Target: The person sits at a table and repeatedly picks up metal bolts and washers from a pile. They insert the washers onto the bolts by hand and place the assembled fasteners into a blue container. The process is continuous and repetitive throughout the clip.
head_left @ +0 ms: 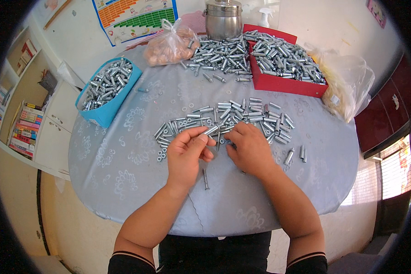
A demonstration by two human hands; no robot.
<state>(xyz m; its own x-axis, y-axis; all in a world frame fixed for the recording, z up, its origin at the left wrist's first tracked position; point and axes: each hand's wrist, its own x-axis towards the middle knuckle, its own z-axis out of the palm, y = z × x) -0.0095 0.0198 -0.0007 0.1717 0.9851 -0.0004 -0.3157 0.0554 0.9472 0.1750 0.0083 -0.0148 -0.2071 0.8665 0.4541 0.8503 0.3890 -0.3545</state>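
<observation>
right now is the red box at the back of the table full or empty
Full: metal fasteners fill the red box and heap above its rim.

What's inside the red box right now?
Inside the red box, a heap of metal bolts shows on top. They cover the lower layers and the bottom, so what lies there can't be seen.

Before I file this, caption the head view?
Left hand holding a metal tube, right hand at the parts pile.
</observation>
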